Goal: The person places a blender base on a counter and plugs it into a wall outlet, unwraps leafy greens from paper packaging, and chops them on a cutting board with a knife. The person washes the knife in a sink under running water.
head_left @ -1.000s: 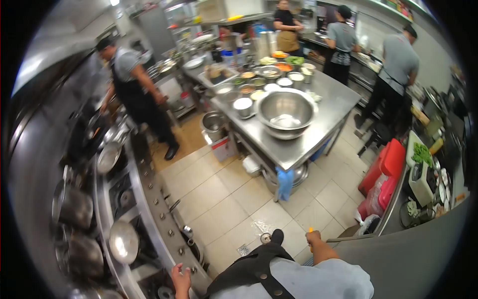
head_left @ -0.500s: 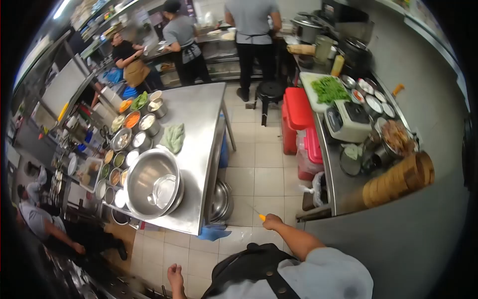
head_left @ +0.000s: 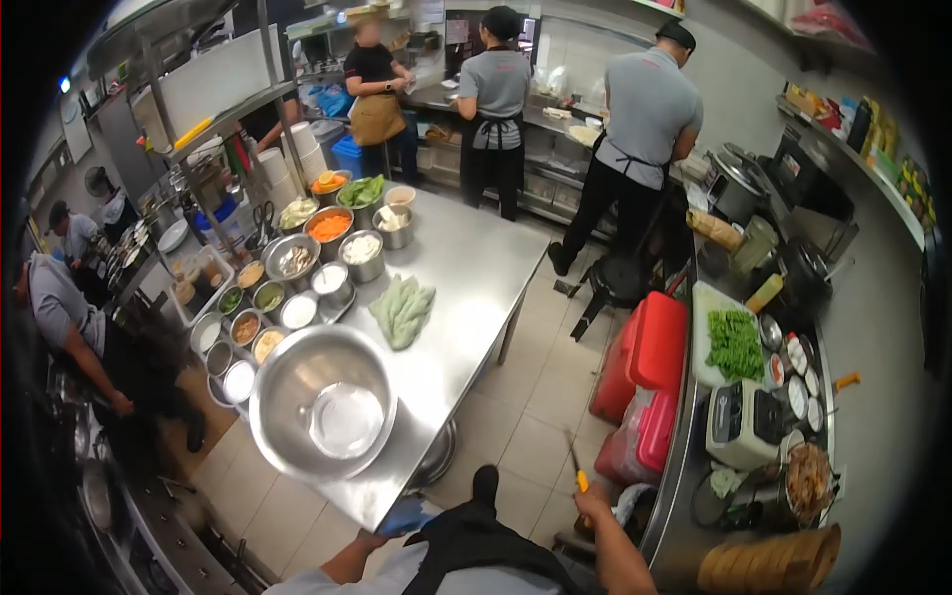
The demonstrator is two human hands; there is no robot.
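Note:
My right hand is closed around the yellow handle of a knife. Its thin blade points up and away, above the floor tiles. Low in the view, my left hand is by the near corner of the steel table, beside a blue plastic piece. Its fingers are partly hidden, and I cannot make out whether it touches the plastic. On that table stands a large steel bowl with a smaller clear or shiny round thing inside.
Small containers of chopped food and a green cloth occupy the table. Right of the aisle are red bins, a black stool, and a counter with greens and bamboo steamers. Several people work at the back and left.
The view has turned left and moved forward between table and counter. My right hand still carries the knife. My left hand has come up to the table's near corner.

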